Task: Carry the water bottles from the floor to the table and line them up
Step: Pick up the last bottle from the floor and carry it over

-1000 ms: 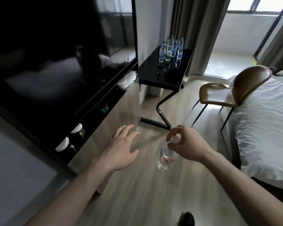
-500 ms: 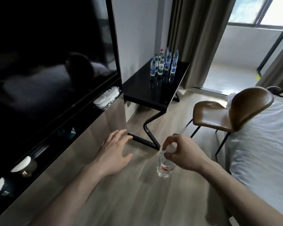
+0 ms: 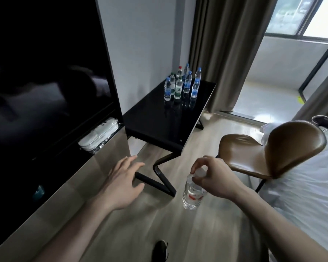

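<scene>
A big dark screen (image 3: 45, 76) filled the left side, above a long low cabinet (image 3: 61, 201) with a pale packet (image 3: 100, 136) lying in its open shelf. Grey curtains (image 3: 223, 44) hung by the window (image 3: 301, 16) at the back. A bed (image 3: 307, 195) with white sheets ran along the right edge, and a brown chair (image 3: 276, 148) stood just beside it on the wooden floor (image 3: 159, 224).

The black bench (image 3: 159, 121) stood against the wall past the cabinet, on a bent black leg (image 3: 159, 178). A cluster of bottles (image 3: 182, 83) stood upright at its far end, close together, most with blue caps, one red.

Left hand (image 3: 121, 184): held out low over the floor, palm down, fingers straight and spread, gripping nothing.

Right hand (image 3: 214, 178): fingertips and thumb pinched round the white cap of a clear bottle (image 3: 192, 193). That bottle hung below the hand in the air above the floor, red mark on its label, well short of the bench.

A dark shoe (image 3: 160, 251) showed at the bottom edge
</scene>
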`<control>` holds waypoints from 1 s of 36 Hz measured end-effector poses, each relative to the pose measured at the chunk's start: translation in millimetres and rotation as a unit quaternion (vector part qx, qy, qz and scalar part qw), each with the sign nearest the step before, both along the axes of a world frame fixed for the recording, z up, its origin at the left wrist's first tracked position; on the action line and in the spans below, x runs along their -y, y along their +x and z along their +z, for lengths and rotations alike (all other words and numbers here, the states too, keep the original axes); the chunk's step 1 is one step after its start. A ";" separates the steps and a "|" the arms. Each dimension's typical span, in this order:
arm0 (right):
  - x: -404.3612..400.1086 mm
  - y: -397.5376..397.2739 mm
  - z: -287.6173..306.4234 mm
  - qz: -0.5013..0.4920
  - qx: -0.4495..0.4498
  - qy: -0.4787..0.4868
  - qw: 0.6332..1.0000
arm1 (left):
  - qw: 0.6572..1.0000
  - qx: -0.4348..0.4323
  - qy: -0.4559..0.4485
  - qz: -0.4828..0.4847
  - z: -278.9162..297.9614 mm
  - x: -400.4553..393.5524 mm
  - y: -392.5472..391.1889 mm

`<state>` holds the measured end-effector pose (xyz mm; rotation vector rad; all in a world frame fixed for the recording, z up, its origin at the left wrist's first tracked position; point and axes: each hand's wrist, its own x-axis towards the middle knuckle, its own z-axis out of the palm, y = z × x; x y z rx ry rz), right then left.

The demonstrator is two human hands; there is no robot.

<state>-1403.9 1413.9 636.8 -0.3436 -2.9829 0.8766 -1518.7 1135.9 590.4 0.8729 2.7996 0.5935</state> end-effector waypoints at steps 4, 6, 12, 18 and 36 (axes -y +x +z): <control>-34.6 -41.2 -2.2 -0.008 0.016 0.004 1.000 | 1.000 0.017 -0.013 -0.012 -6.3 -35.7 -49.9; -52.5 -60.5 -2.1 -0.021 0.010 0.002 1.000 | 0.999 0.025 -0.014 -0.022 -7.3 -55.7 -74.8; -109.7 -104.0 -2.0 -0.059 -0.012 -0.004 0.998 | 0.998 0.018 -0.028 -0.054 1.1 -130.8 -135.5; -176.2 -146.5 1.7 -0.059 -0.012 -0.023 0.998 | 0.997 0.018 -0.018 -0.071 3.1 -205.6 -177.5; -374.0 -282.8 -17.6 0.095 0.009 0.001 0.995 | 0.996 0.038 -0.008 0.082 -1.9 -370.8 -224.2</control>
